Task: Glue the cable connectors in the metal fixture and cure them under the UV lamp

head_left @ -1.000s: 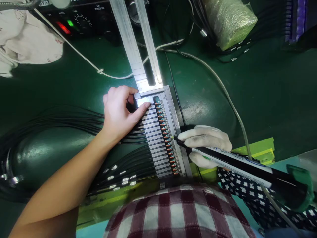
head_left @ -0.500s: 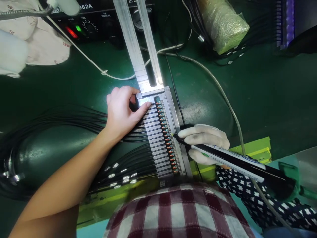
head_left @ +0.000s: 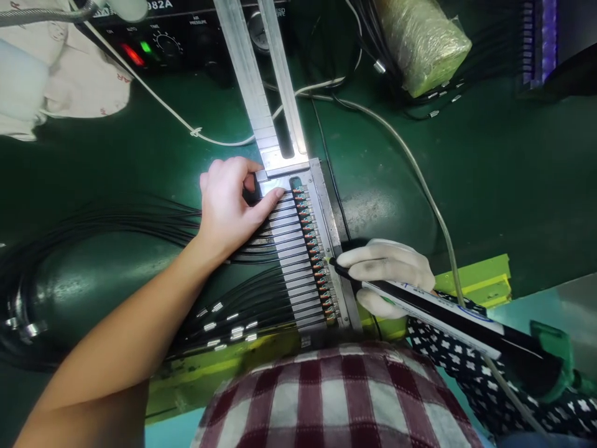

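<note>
My bare left hand (head_left: 228, 199) grips the upper left end of a metal fixture (head_left: 290, 264), thumb on top and fingers curled at its edge. Black cables (head_left: 254, 252) lie side by side across the fixture. Each ends in a small connector with exposed coloured wires, in a row of connectors (head_left: 316, 249) along the right side. In my gloved right hand (head_left: 392, 274) is a glue dispensing syringe (head_left: 438, 311), slanted, with a black body, white label and green cap. Its pale tip is at the middle of the row; I cannot tell whether it touches a connector.
A dispenser controller (head_left: 186, 46) with red and green lights stands at the back. Slotted metal rails (head_left: 249, 81) run back from the fixture. A film-wrapped bundle (head_left: 424, 50) and a grey hose (head_left: 410, 149) lie to the right. Coiled cables (head_left: 23, 298) sit at the left.
The syringe tip and my right hand have moved slightly down along the connector row, toward my body. My left hand keeps its hold on the fixture.
</note>
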Demonstrator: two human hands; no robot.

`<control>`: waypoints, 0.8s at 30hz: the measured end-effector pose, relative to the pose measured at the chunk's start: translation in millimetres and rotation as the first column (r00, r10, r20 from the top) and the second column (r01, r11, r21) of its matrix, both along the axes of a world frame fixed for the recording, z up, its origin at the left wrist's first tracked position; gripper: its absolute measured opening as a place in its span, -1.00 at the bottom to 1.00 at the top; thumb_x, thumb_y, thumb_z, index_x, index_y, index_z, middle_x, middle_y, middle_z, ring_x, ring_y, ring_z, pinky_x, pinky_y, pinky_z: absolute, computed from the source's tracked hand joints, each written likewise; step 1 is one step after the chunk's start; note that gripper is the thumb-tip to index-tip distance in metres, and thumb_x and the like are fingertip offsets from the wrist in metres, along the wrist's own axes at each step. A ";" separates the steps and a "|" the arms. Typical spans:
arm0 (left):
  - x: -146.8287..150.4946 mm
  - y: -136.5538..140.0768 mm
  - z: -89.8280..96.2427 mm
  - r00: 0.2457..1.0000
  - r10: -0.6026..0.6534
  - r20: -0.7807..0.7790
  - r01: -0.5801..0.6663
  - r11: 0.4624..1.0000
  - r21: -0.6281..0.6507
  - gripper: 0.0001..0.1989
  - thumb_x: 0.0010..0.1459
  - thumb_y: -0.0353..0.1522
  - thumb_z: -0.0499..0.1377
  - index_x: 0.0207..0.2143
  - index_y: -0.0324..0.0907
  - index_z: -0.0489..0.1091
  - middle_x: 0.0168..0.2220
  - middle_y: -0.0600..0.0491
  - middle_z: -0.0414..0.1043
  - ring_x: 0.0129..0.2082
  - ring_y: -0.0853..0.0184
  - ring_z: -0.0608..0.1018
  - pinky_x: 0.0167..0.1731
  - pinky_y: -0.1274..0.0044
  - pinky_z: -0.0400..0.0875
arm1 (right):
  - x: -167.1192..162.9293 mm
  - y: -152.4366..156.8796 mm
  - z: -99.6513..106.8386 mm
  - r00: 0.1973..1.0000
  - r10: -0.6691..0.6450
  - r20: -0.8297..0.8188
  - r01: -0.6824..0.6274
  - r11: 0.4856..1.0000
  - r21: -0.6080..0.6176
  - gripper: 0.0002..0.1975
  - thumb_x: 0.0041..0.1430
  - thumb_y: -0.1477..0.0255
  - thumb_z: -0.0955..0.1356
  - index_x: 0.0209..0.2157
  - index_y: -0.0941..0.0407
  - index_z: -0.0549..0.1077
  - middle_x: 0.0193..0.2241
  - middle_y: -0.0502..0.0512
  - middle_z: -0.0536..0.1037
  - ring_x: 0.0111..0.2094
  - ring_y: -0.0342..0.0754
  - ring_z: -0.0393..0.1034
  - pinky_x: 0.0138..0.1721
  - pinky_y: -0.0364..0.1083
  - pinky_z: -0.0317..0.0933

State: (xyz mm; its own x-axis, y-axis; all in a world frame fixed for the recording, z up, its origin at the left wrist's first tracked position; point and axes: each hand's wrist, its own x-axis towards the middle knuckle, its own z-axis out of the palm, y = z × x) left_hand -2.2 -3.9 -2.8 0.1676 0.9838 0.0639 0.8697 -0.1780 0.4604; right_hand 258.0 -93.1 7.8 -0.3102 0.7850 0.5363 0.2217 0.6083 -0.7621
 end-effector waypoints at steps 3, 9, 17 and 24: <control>0.2 0.0 0.0 1.000 0.005 0.020 -0.006 1.000 0.005 -0.73 0.13 -0.10 0.21 -0.24 -0.05 0.35 -0.36 0.04 0.37 -0.19 0.12 0.46 -0.13 0.21 0.30 | 0.3 0.4 -0.4 1.000 0.012 -0.011 -0.012 1.000 -0.003 -0.84 0.01 0.51 0.42 -0.29 0.12 0.51 -0.29 0.16 0.65 -0.40 -0.05 0.57 -0.44 -0.10 0.42; 0.4 0.1 0.7 1.000 -0.003 0.001 0.003 1.000 -0.003 -0.75 0.15 -0.11 0.20 -0.24 -0.05 0.35 -0.36 0.04 0.37 -0.21 0.13 0.45 -0.14 0.21 0.31 | 0.0 0.2 0.3 1.000 0.010 -0.006 -0.010 1.000 -0.006 -0.86 0.03 0.49 0.41 -0.30 0.11 0.51 -0.29 0.14 0.65 -0.40 -0.06 0.56 -0.43 -0.11 0.41; -0.7 0.1 -1.5 1.000 -0.019 0.020 0.018 0.999 0.030 -0.73 0.14 -0.12 0.21 -0.23 -0.08 0.36 -0.37 0.03 0.37 -0.23 0.11 0.45 -0.15 0.21 0.30 | -1.1 0.8 0.1 1.000 0.003 -0.021 -0.003 1.000 -0.005 -0.85 0.03 0.50 0.41 -0.29 0.10 0.51 -0.30 0.14 0.66 -0.39 -0.07 0.57 -0.43 -0.12 0.42; -1.8 0.7 -4.9 0.999 -0.016 0.032 0.014 0.998 0.064 -0.74 0.12 -0.11 0.24 -0.24 -0.06 0.37 -0.39 0.06 0.37 -0.25 0.13 0.45 -0.13 0.23 0.31 | -1.4 -0.1 3.1 0.999 0.009 -0.036 -0.009 1.000 -0.022 -0.86 0.00 0.53 0.40 -0.32 0.12 0.51 -0.33 0.19 0.66 -0.45 -0.06 0.55 -0.48 -0.11 0.38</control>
